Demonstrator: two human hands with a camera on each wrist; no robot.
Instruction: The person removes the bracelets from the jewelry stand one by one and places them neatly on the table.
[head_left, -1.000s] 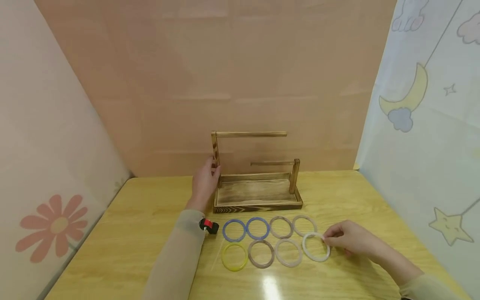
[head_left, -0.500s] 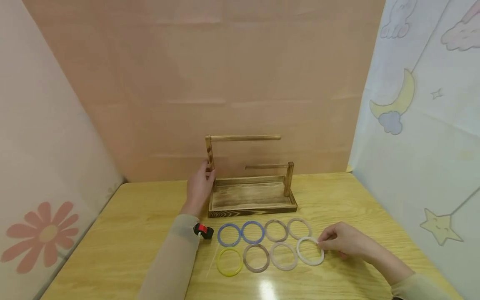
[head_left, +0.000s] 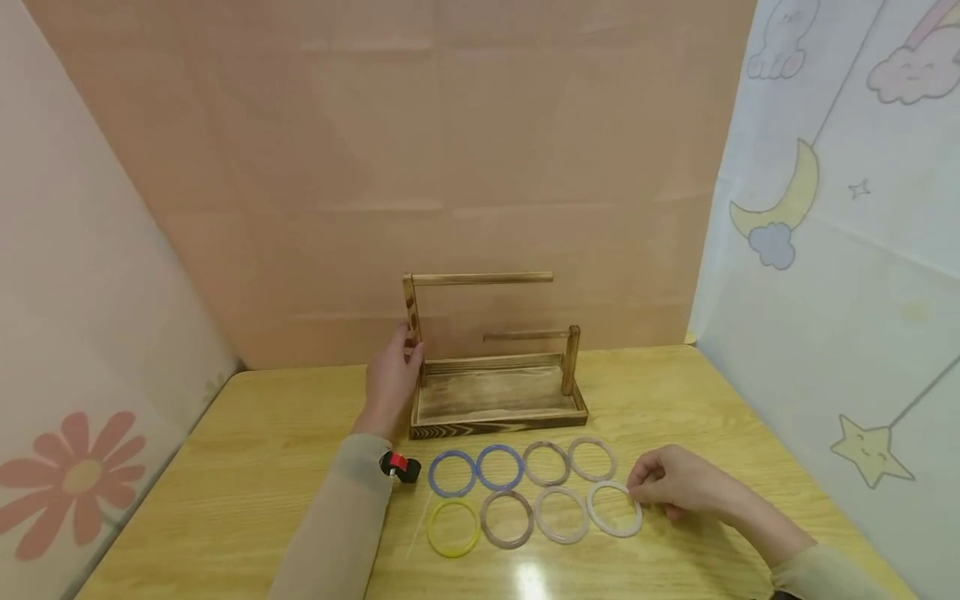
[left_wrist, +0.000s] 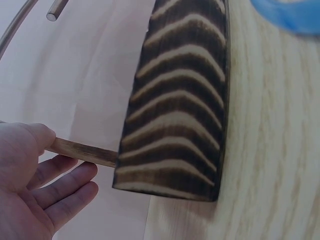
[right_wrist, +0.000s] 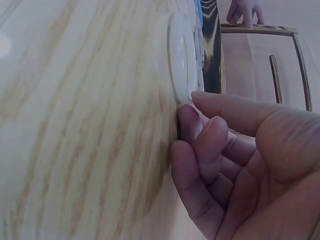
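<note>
A wooden stand (head_left: pixel 498 426) with a tray base, two posts and two horizontal bars stands at mid-table in the head view. My left hand (head_left: pixel 390 383) holds its taller left post, thumb on one side and fingers behind, as the left wrist view shows. At the right end of the front row lies a white bangle (head_left: pixel 617 534). My right hand (head_left: pixel 686 483) pinches that bangle's right edge between thumb and forefinger; the other fingers are curled under. Beside it in the row are a pale pink bangle (head_left: pixel 562 542), a brown one (head_left: pixel 508 546) and a yellow one (head_left: pixel 453 555).
Behind them, close to the tray's front, lie two blue bangles (head_left: pixel 431 475), a brown bangle (head_left: pixel 547 484) and a pale brown bangle (head_left: pixel 592 440). A thin pale strand (head_left: pixel 418 529) lies left of the yellow bangle. Printed cloth walls (head_left: pixel 825 333) border the table.
The head view has shifted, moving everything leftward. The white bangle, pinched by my right hand, has settled slightly lower toward the front row. My left hand keeps its hold on the post.
</note>
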